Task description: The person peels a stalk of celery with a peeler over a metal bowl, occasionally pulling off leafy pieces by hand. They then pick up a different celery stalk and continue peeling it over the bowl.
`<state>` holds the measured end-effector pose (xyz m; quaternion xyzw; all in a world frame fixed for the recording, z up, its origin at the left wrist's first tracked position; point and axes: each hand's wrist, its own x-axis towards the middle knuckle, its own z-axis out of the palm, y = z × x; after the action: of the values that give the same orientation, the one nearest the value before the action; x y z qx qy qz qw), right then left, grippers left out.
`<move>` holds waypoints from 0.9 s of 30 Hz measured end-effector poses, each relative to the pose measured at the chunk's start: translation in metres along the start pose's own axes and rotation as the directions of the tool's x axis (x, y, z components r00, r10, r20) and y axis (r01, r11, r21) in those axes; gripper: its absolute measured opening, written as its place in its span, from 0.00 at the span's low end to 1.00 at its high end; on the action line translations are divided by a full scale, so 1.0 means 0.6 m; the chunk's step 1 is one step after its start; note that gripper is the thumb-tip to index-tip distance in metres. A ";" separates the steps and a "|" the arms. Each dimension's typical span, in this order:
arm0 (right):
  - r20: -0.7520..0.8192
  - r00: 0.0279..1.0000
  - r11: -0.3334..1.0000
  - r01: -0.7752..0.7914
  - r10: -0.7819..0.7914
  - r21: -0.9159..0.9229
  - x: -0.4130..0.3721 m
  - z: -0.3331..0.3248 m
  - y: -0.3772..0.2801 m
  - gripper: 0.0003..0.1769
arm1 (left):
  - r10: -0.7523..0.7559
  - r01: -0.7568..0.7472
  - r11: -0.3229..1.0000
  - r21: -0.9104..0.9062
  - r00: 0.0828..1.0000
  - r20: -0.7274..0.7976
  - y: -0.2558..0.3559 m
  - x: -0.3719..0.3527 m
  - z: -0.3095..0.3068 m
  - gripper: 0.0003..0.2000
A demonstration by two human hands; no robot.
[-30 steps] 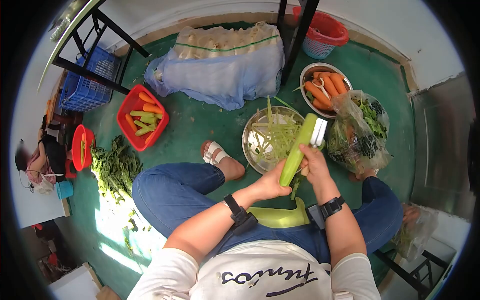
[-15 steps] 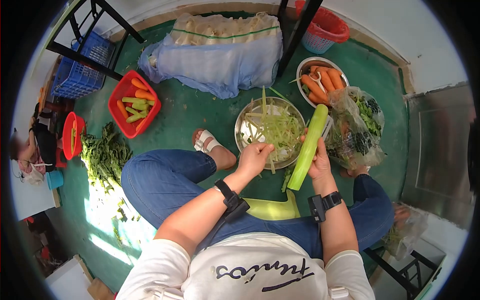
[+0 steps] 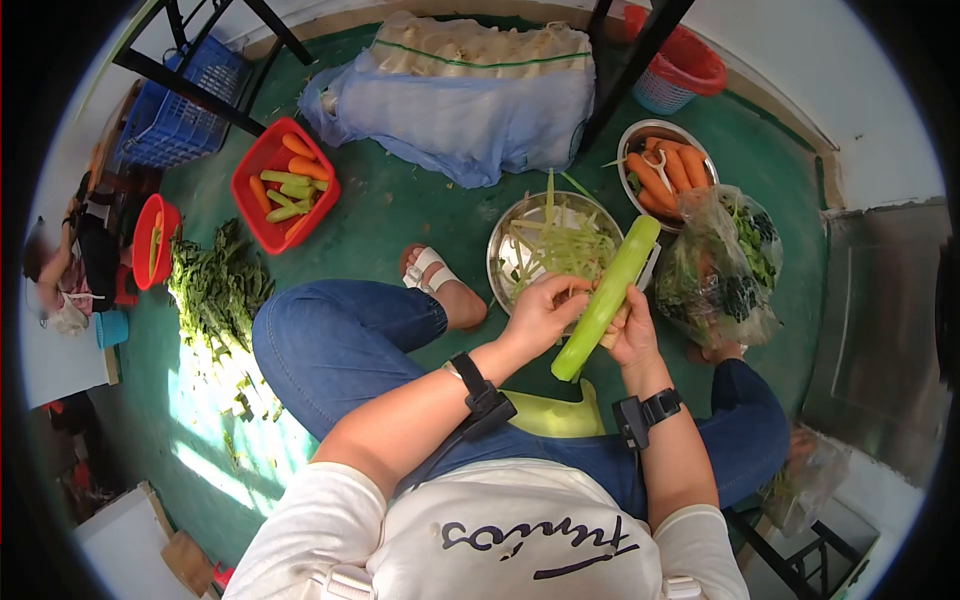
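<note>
A long, pale green peeled celtuce stem [image 3: 612, 290] slants above the bowl's near right edge. My right hand [image 3: 632, 335] is closed around its lower part. A narrow grey blade [image 3: 651, 265] shows behind the stem; its handle is mostly hidden by that hand and the stem. My left hand [image 3: 545, 318] is pinched at the stem's left side, fingertips close to or touching it; what they hold is too small to make out. Below is a steel bowl [image 3: 497, 268] with thin green peel strips [image 3: 565, 250] in it.
A steel bowl of carrots [image 3: 668, 170] and a plastic bag of greens [image 3: 725, 265] lie to the right. At left are a red basin [image 3: 245, 195] with carrots and celtuce pieces, and leafy tops [image 3: 215, 290]. A blue-wrapped sack [image 3: 460, 110] lies ahead. Another person [image 3: 65, 260] sits far left.
My left hand has moved from the bowl's near edge rightward to the stem. The stem and right hand have shifted slightly left and down. The whole view has shifted a little.
</note>
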<state>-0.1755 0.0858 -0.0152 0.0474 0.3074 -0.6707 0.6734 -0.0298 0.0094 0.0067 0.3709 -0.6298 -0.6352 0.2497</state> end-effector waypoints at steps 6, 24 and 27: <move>0.023 0.996 0.996 -0.084 0.084 -0.014 0.007 -0.027 0.023 0.15 | 0.172 -0.172 0.981 0.095 0.985 -0.001 0.018 -0.003 0.001 0.08; -0.030 0.996 0.995 0.083 -0.085 -0.060 -0.010 -0.028 -0.025 0.20 | -0.115 0.101 0.907 0.409 0.993 0.011 -0.023 0.023 -0.035 0.06; -0.038 0.992 0.987 0.119 -0.124 -0.104 -0.009 -0.028 -0.027 0.21 | 0.142 -0.141 0.881 0.451 0.989 0.033 -0.073 0.020 -0.024 0.09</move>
<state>-0.1961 0.0970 -0.0207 0.0091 0.3580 -0.6929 0.6258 -0.0193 -0.0051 -0.0376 0.3721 -0.7855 -0.4512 0.2026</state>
